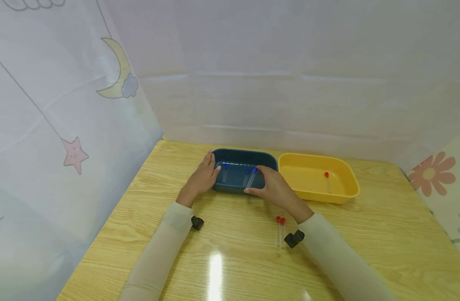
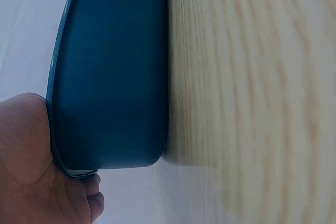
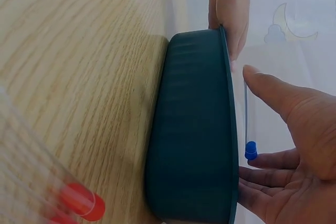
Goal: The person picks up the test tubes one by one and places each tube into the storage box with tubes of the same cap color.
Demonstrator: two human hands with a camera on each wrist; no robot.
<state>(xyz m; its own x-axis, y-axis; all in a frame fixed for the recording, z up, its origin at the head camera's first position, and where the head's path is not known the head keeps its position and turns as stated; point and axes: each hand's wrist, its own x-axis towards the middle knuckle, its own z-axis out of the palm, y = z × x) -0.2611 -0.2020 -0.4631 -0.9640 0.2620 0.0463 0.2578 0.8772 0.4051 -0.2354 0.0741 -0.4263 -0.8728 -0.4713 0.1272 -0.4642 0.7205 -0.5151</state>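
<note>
My left hand [image 1: 201, 179] grips the left end of a dark teal plastic bin [image 1: 245, 153], fingers over its rim. In the left wrist view, those fingertips curl round the rim [image 2: 59, 145]. Over the bin's right part, my right hand [image 1: 277, 188] pinches a clear test tube with a blue cap [image 1: 251, 179] between thumb and fingers. The right wrist view shows this tube's blue cap [image 3: 251, 150] at a finger and its other end at the thumb. Inside the bin lie a blue-capped tube [image 1: 225, 172] at left and another blue-capped tube [image 1: 246, 178] near the held one.
A yellow bin [image 1: 320, 196] stands against the teal bin's right side, with one red-capped tube [image 1: 327, 179] in it. Two red-capped tubes [image 1: 280, 232] lie side by side on the wooden table [image 1: 245, 267], near my right wrist. A printed curtain [image 1: 245, 100] hangs behind.
</note>
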